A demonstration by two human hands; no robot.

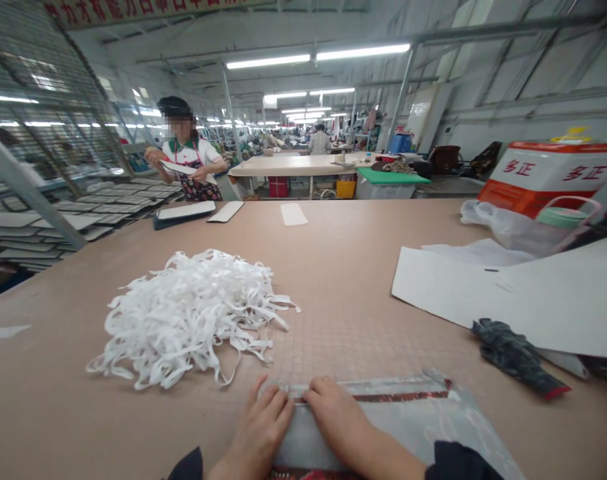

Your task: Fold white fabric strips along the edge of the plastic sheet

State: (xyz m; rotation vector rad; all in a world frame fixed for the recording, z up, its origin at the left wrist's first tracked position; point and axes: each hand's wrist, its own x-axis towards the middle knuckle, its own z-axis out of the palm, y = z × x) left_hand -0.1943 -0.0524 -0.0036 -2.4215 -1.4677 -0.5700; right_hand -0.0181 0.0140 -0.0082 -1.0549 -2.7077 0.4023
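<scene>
Clear plastic sheet (413, 433) (bag or single layer, can't tell) lies flat on the bench (353, 280), bottom ctr to lower right of frame, directly under both hands & running off mostly to the right. Its far edge, w/ a dark red-brown strip (403, 397), has its long axis approx. left-to-right across the frame; both hands sit at the left end of that edge, the rest of the strip stretching right past the R hand (338, 420). So R hand is nearer the bulk of the sheet; L hand (261, 423) is at its left end, just beside the R hand w/ a small gap btwn. R hand: fingers close together, bent, tips down on the strip edge; can't tell if thumb & fingers pinch it or only press. L hand: fingers a bit spread & bent, one sticking up toward top of frame, others down at the sheet's edge; grip likewise unclear, b/c the thumb's underside is hidden. Neither hand visibly lifts anything. Around them: heap of white straps (193, 320) ctr-left, near the L hand but apart; dark glove (518, 357) w/ red cuff at right, beyond the sheet; big white board (463, 287) above it, mid-right.
</scene>
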